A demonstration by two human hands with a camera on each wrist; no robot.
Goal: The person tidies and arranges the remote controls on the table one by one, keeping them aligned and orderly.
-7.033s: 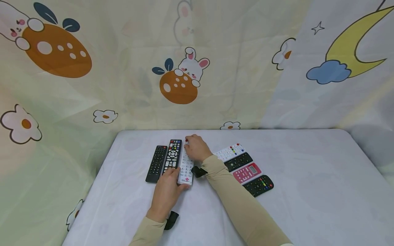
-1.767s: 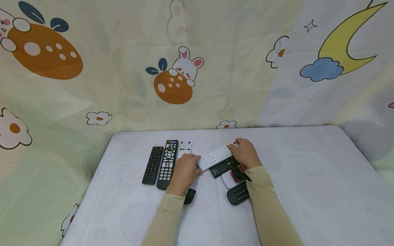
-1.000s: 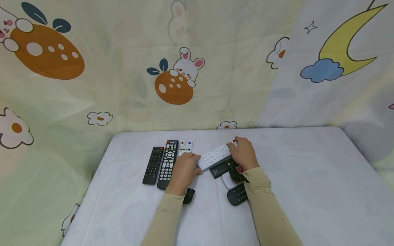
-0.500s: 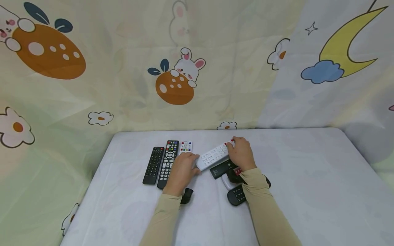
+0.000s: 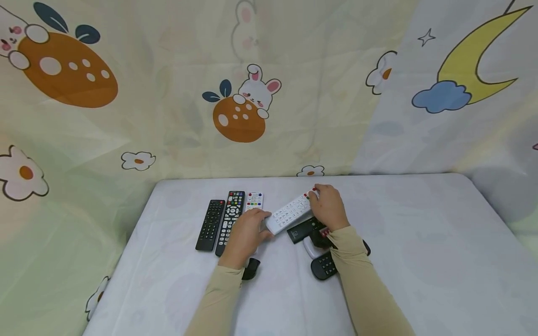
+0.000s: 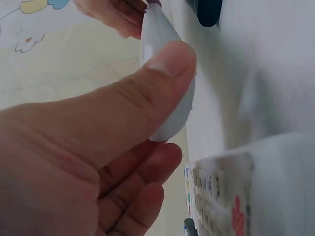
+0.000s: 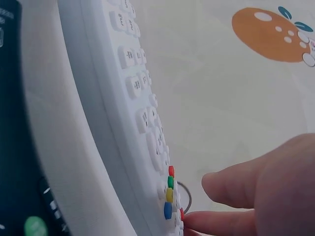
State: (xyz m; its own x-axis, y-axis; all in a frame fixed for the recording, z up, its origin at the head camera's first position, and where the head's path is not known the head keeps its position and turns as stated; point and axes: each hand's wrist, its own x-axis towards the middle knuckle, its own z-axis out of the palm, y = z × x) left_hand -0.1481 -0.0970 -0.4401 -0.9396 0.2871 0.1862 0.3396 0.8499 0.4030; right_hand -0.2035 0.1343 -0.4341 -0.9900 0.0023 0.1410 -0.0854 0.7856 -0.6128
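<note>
A white remote control [image 5: 290, 213] with coloured buttons is held slantwise between both hands, raised a little off the table. My left hand [image 5: 244, 232] pinches its lower left end; in the left wrist view the thumb [image 6: 172, 59] lies across that end. At the upper right end, my right hand [image 5: 329, 208] grips it by the edge near the coloured buttons. Beside and partly beneath my left hand lies a second white remote control [image 5: 254, 200]. Left of that, a long black remote control [image 5: 232, 212] and a plain black remote control [image 5: 210, 226] stand in a row.
Below the held remote lie a black remote control [image 5: 302, 229], a white-edged pink device [image 5: 311, 247] and a rounded black remote control [image 5: 322, 266], partly covered by the right wrist and sleeve. A white cloth covers the table [image 5: 420, 242]; a printed curtain [image 5: 328, 93] hangs behind.
Seven seconds ago both hands were at the other white remote in the left row. Since then they have taken this one, and lately it has shifted slightly left and tilted more steeply.
</note>
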